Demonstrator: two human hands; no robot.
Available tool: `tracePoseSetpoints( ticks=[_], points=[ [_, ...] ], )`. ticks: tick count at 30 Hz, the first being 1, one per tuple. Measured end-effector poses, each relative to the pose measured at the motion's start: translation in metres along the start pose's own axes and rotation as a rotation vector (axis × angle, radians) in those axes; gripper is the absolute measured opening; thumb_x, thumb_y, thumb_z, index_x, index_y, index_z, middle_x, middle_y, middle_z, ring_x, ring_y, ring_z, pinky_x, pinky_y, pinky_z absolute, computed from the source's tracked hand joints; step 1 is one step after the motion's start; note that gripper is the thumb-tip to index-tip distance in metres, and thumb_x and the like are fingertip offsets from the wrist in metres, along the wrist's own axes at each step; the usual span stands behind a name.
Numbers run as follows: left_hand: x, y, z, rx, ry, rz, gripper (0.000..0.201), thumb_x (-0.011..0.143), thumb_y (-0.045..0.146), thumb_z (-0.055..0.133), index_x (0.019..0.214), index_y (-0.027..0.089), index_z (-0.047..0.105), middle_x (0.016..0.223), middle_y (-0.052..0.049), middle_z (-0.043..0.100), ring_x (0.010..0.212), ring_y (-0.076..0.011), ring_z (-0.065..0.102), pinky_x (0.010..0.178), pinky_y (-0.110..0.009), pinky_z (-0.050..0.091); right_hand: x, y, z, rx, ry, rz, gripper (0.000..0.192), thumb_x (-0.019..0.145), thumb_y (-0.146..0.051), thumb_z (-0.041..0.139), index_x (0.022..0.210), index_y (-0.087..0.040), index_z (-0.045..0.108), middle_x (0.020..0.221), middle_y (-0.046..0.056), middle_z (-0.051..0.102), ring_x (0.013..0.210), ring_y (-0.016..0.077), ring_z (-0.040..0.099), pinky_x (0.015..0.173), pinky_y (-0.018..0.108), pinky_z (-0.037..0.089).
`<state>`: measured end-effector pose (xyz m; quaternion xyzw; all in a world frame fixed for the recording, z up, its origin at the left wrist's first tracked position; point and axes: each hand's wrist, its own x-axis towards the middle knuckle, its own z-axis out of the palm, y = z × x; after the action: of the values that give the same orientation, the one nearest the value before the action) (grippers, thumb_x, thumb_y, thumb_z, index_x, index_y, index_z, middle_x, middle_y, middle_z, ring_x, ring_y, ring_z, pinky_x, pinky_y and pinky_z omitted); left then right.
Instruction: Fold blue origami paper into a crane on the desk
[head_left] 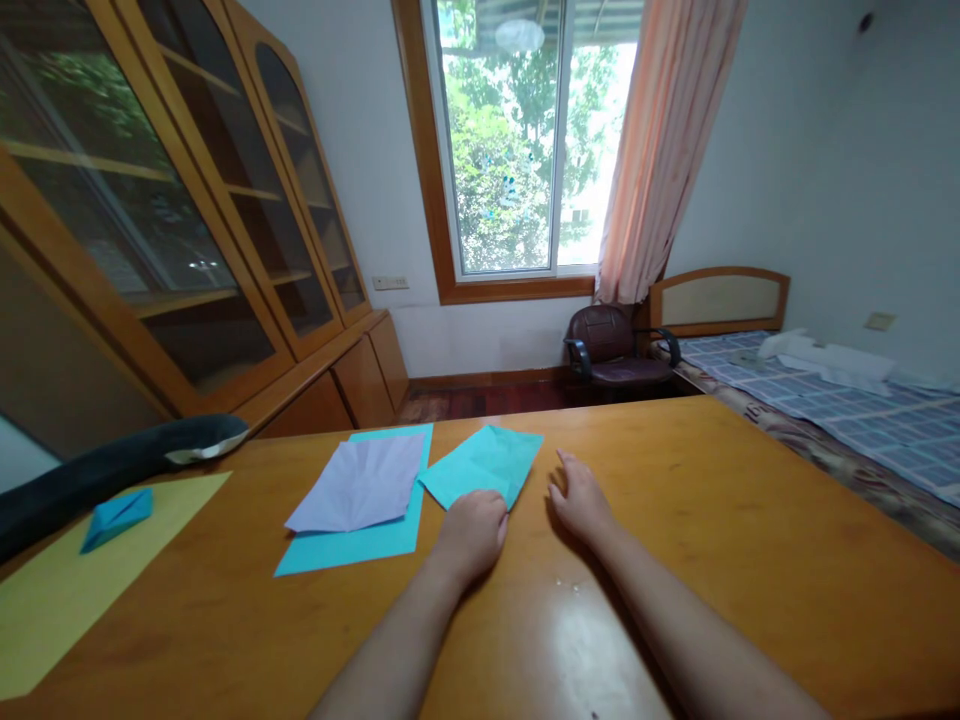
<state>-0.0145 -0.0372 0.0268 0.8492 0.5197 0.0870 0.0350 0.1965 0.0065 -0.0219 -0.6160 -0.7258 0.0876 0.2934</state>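
Note:
On the wooden table [750, 560] lies a folded teal paper [484, 460]. My left hand [474, 530] rests on its near corner with the fingers curled under. My right hand [577, 497] lies flat on the bare table just right of that paper, fingers together and pointing away, holding nothing. Left of the hands a pale lilac creased sheet [360, 485] lies on top of a flat teal sheet [352, 545].
A yellow sheet [67, 590] at the table's left edge carries a small blue folded paper figure [116, 515]. A dark padded object [105, 470] lies behind it. Beyond the table stand a glass-door cabinet [187, 220], a dark armchair [611, 350], a window and a bed [847, 400].

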Motion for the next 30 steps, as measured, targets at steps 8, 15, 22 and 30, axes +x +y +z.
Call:
tracePoseSetpoints(
  ticks=[8, 15, 22, 30],
  points=[
    [-0.001, 0.025, 0.019, -0.009, -0.086, 0.061, 0.032, 0.092, 0.026, 0.036, 0.091, 0.019, 0.068, 0.094, -0.012, 0.069, 0.089, -0.0242, 0.064, 0.080, -0.036, 0.047, -0.014, -0.027, -0.017, 0.055, -0.134, -0.457, 0.038, 0.087, -0.023, 0.044, 0.119, -0.024, 0.063, 0.126, 0.008, 0.061, 0.117, 0.0235, 0.051, 0.103, 0.040, 0.037],
    [-0.003, 0.021, 0.016, -0.224, -0.094, 0.240, 0.022, 0.084, 0.038, 0.056, 0.091, 0.021, 0.069, 0.098, -0.007, 0.070, 0.096, -0.0231, 0.060, 0.087, -0.034, 0.046, -0.013, -0.032, -0.011, -0.021, -0.314, -0.339, 0.030, 0.088, -0.022, 0.045, 0.109, -0.020, 0.068, 0.116, 0.007, 0.065, 0.110, 0.0208, 0.056, 0.097, 0.033, 0.039],
    [-0.002, -0.035, 0.020, -0.404, 0.044, 0.107, 0.032, 0.075, 0.030, 0.065, 0.105, 0.020, 0.069, 0.115, -0.007, 0.068, 0.109, -0.0211, 0.059, 0.100, -0.033, 0.044, -0.010, -0.020, -0.008, 0.055, -0.300, -0.331, 0.031, 0.085, -0.021, 0.048, 0.108, -0.019, 0.069, 0.119, 0.008, 0.065, 0.111, 0.0203, 0.056, 0.099, 0.032, 0.039],
    [-0.002, -0.060, 0.022, -0.167, 0.036, 0.021, 0.061, 0.069, 0.000, 0.045, 0.121, 0.024, 0.062, 0.136, -0.005, 0.055, 0.133, -0.0248, 0.042, 0.115, -0.050, 0.023, -0.009, -0.016, -0.004, 0.133, -0.290, -0.344, 0.034, 0.078, -0.016, 0.050, 0.106, -0.018, 0.071, 0.117, 0.008, 0.067, 0.110, 0.0200, 0.058, 0.100, 0.030, 0.040]
  ],
)
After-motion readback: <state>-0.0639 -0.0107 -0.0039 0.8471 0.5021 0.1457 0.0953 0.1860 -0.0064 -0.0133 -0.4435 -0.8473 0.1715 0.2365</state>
